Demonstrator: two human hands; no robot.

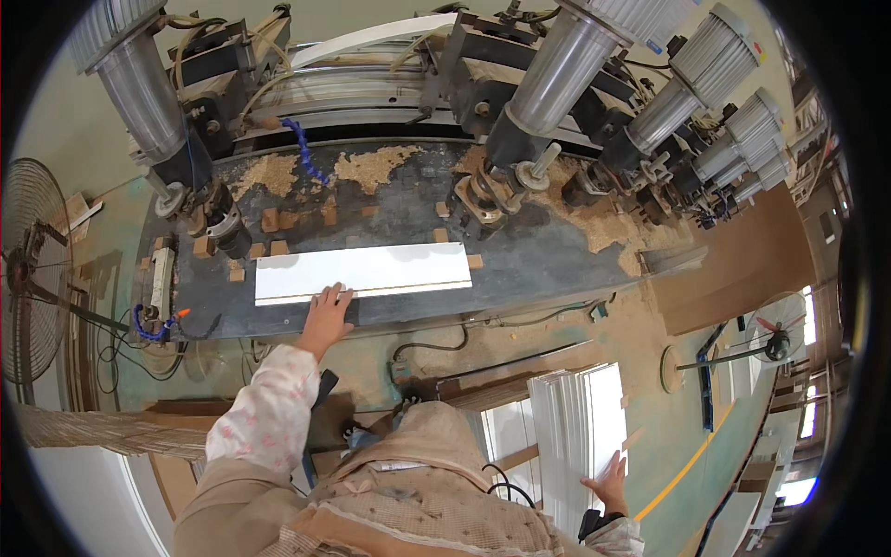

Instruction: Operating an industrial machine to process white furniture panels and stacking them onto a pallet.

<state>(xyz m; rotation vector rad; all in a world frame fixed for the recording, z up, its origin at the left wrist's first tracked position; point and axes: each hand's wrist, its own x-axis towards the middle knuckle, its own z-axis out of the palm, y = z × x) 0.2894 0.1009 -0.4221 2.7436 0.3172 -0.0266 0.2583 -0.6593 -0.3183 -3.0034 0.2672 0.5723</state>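
A long white panel (371, 270) lies flat on the dark machine table (557, 269), with a thin brownish line along its near edge. The fingers of my left hand (329, 317) rest outstretched on that near edge, left of the panel's middle. Low on my right, a stack of white panels (568, 427) stands beside my body. At its right side is my right hand (608, 485), thumb and fingers apart, touching or very close to the outer panel; nothing is seen gripped in it.
Motor-driven heads (148, 102) hang over the table's left, and another (548, 93) over its right. Small wooden blocks (278, 248) sit around the panel, with sawdust (371, 167) behind. A caged fan (37, 269) stands at left; a cable (436, 347) crosses the floor.
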